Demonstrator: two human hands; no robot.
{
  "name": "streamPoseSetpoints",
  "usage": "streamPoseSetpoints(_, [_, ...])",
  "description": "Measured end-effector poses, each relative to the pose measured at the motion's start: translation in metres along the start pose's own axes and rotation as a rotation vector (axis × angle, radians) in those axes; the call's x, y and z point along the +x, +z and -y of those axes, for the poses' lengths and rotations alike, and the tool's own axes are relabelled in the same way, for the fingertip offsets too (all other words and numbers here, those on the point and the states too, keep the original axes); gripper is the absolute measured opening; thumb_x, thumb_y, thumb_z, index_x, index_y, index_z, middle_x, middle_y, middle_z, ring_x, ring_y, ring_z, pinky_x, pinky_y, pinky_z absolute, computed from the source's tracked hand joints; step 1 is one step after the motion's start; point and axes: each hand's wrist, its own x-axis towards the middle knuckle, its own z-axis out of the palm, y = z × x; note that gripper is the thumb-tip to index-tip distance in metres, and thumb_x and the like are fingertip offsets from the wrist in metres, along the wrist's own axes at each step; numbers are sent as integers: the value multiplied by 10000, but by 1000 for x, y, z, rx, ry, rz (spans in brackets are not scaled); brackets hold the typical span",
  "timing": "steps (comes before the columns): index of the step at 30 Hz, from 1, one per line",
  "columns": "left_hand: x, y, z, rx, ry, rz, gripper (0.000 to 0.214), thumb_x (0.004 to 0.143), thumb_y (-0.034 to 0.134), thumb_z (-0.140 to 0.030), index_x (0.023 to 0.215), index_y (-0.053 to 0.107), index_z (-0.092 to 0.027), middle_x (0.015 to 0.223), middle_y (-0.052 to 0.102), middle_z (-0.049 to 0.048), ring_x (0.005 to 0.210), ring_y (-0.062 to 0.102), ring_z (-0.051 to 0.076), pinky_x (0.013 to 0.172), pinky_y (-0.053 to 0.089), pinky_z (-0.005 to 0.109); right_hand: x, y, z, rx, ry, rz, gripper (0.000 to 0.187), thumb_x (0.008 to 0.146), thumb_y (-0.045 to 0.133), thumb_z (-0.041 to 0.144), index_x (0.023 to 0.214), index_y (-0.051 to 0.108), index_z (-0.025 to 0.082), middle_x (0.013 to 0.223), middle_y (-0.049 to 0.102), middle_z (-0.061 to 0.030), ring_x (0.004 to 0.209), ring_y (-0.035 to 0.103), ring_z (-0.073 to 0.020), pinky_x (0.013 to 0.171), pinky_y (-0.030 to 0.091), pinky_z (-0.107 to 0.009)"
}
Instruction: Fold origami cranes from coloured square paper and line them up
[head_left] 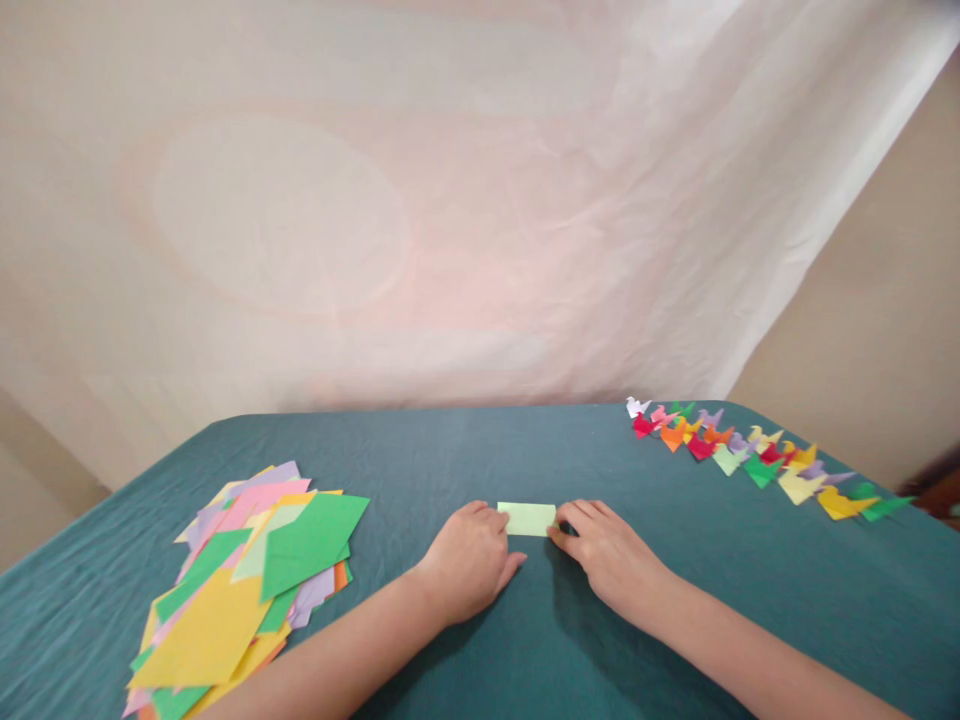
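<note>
A pale green paper point(529, 519), folded into a narrow rectangle, lies on the table between my two hands. My left hand point(472, 555) holds the paper's left end down with bent fingers, its thumb apart and resting on the cloth. At the opposite end, my right hand point(600, 545) pinches the right edge between thumb and fingertips. A small dark spot shows beside the right index finger; I cannot make out what it is. The fingertips cover both short ends of the paper.
Loose coloured paper sheets point(217, 620) lie heaped at the left, partly behind my left forearm. Several small folded paper birds point(727, 459) stand in rows at the right. A dark green cloth point(420, 450) covers the table, with a pale curtain point(480, 250) hanging behind it.
</note>
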Motion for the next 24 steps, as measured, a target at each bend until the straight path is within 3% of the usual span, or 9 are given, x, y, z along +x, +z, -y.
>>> streamPoseSetpoints(8, [-3,-1,-2,76,-29,11,276,868,451,-328,810,624,-121,786,631,110,760,585,252,735,456,391,-1,-3,3,-53,41,56,214,803,499,52,855,669,171,794,577,-62,775,513,-205,663,362,-329])
streamPoseSetpoints(12, [-5,4,4,5,-63,-50,272,889,383,-261,812,610,-133,771,615,92,753,574,226,733,449,368,1,-9,-4,116,51,31,281,809,452,20,811,669,197,835,590,-41,791,520,-174,718,375,-313])
streamPoseSetpoints(16, [-5,10,17,-173,-180,-148,256,889,372,-240,764,578,-153,787,582,66,761,548,187,693,436,300,11,-10,-16,298,122,-32,321,805,417,6,855,661,208,880,600,-24,819,533,-153,764,387,-297])
streamPoseSetpoints(20, [-4,17,26,-331,-204,-220,184,863,422,-223,736,540,-161,794,553,41,786,524,166,737,417,279,28,-5,-22,426,144,-8,194,837,486,156,947,642,195,880,603,-38,830,550,-161,757,410,-283])
streamPoseSetpoints(24, [-3,22,27,-428,-241,-261,93,834,449,-201,818,536,-172,825,551,33,790,512,164,743,411,280,44,0,-25,549,204,115,173,774,588,301,889,647,185,862,594,-40,774,552,-156,685,415,-252])
